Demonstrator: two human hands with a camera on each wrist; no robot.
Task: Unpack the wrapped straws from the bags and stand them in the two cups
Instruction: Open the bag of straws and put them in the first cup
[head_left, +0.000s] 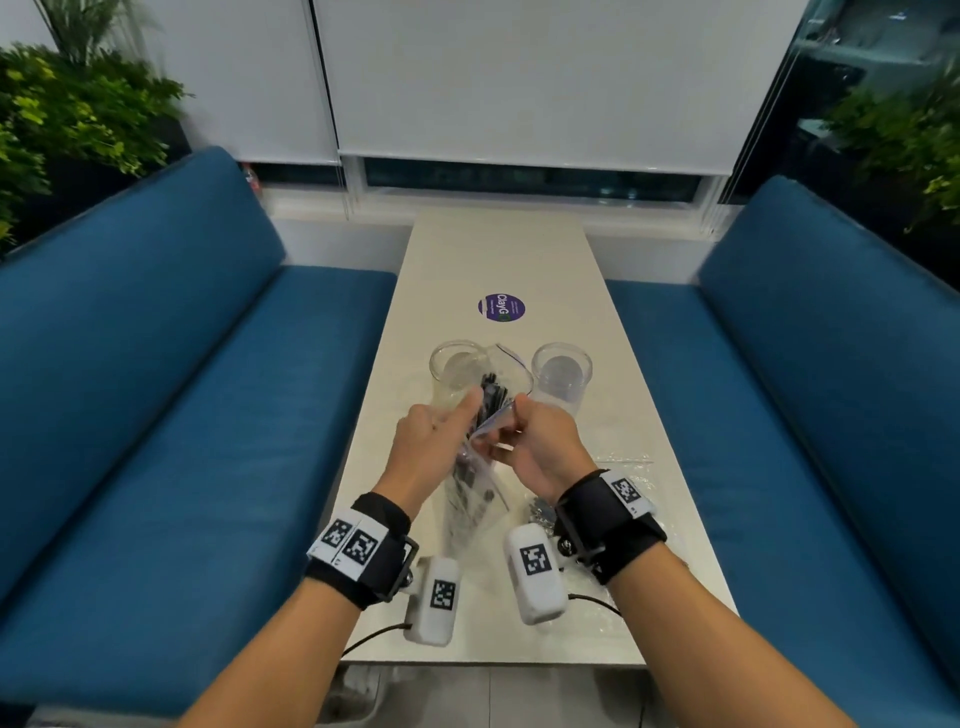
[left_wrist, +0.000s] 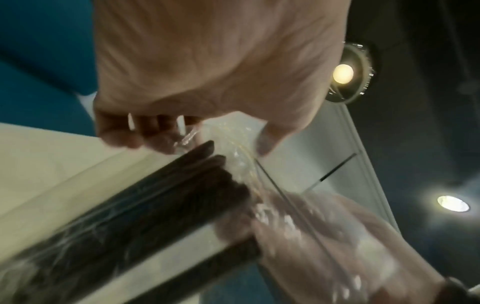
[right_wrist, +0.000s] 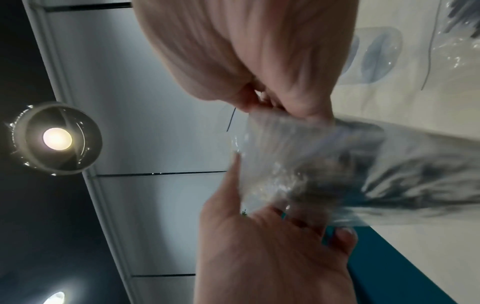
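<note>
Straws poke from the bag; left hand and right hand pinch its mouth above the table's near edge. Best spread it wide, draw the bundle straight out.

Quick count: two clear cups, left cup and right cup, two plastic bags, held bag plus flat bag, one purple sticker, two blue benches. Straws too bunched to count.

Bag w/ straws held before two cups, on table.
</note>
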